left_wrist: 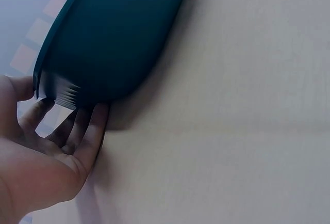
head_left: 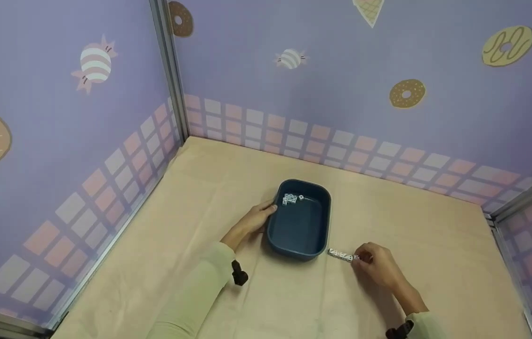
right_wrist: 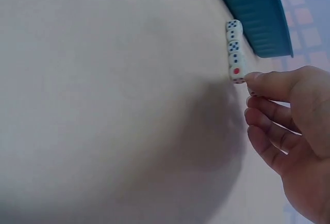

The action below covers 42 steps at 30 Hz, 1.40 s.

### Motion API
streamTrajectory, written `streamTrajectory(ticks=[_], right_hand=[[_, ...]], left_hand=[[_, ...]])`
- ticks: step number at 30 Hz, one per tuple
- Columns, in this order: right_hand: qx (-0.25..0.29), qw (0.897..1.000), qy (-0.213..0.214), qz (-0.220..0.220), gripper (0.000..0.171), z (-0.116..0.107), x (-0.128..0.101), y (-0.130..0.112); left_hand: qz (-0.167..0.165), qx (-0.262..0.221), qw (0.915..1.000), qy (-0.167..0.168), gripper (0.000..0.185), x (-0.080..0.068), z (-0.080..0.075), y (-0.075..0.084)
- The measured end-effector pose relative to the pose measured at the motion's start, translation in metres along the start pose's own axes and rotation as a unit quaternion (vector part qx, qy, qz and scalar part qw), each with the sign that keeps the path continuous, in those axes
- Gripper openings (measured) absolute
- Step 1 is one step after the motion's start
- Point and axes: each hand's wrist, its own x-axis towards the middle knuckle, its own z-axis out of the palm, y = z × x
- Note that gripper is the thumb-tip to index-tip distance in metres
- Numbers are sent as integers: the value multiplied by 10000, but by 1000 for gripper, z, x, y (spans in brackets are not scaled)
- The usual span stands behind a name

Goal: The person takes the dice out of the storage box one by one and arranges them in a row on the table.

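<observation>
Steady the blue tray [head_left: 300, 230] with the left hand [head_left: 257, 217], which grips its left side, thumb at the rim and fingers against the outer wall. With the right hand [head_left: 381, 266], use a narrow fingertip pinch; thumb and forefinger appear to hold a die [right_wrist: 253, 94], mostly hidden, at the near end of the row of dice [right_wrist: 234, 51]. For a true line, press the die squarely against the end face, with light force along the row's axis. Caution: sideways or excessive pressure is likely to buckle the row, or drive its far end against the tray.

The row lies on the tabletop [head_left: 402, 216], just beside the tray's near right corner. Its dice are small white cubes with rounded edges and mostly dark pips; the one nearest the thumb shows a single large red pip. Further dice [head_left: 290, 198] sit clustered inside the tray, at its far left.
</observation>
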Motion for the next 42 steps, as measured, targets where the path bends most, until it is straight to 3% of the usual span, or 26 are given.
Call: streamTrajectory(ticks=[10,14,20,24,29,33,42], right_hand=[[72,9991,-224,356,13,7,2,1],[169,9989,-315,302,18,-1,5,-3],[470,9979,381,-234,24,0,31,-29],[808,9898,935,-710,27,13,61,-56],[1060,9833,1190,-881,29,34,96,-88],[878,9878,1064,-720,36,50,122,-103],[664,9966,296,-381,50,87,163,-114]], left_hand=[[-57,-321,9995,6,54,1,0,-4],[89,-160,9998,32,55,1,0,-3],[52,-62,9999,106,56,1,-3,0],[21,-102,9999,63,56,0,-3,2],[-38,-221,9997,-10,56,-2,0,0],[-155,-513,9984,-154,57,-3,0,0],[-10,-537,9983,-240,55,-3,-2,1]])
